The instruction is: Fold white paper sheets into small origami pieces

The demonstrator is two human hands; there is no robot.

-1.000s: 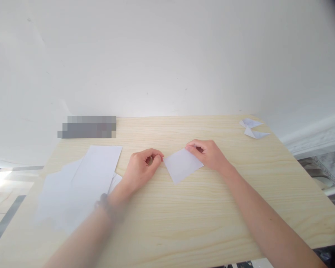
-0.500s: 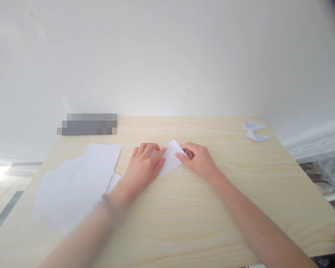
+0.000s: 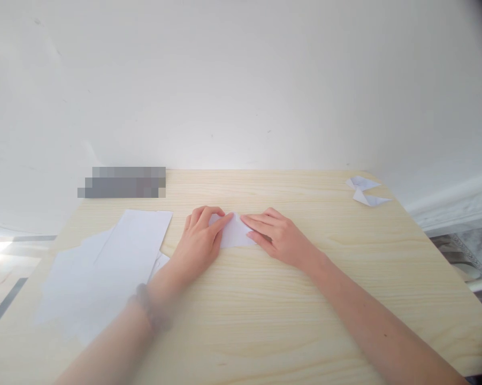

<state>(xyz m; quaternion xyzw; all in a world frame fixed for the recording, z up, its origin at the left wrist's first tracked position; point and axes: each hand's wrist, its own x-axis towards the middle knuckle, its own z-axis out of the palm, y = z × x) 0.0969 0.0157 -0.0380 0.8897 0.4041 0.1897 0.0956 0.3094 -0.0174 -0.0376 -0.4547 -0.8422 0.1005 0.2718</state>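
A small folded piece of white paper [image 3: 236, 235] lies on the table between my hands. Its visible part narrows to a point at the top. My left hand [image 3: 200, 232] holds down its left side, the index finger stretched to the top point and the other fingers curled. From the other side, my right hand [image 3: 278, 232] holds the right edge, long fingers together along the slanted side and thumb near the lower corner. The paper's left and right ends are partly hidden beneath my fingers.
Several loose white sheets [image 3: 104, 267] overlap on the left of the wooden table [image 3: 241, 321]. Two folded white paper pieces [image 3: 369, 199] rest at the far right. A blurred-out grey object [image 3: 122, 184] sits at the back left, against the white wall [image 3: 241, 80].
The paper went from a tilted four-sided shape to a lower, more triangular one. My right fingers straightened and moved left over its right side. The left hand stayed on the paper.
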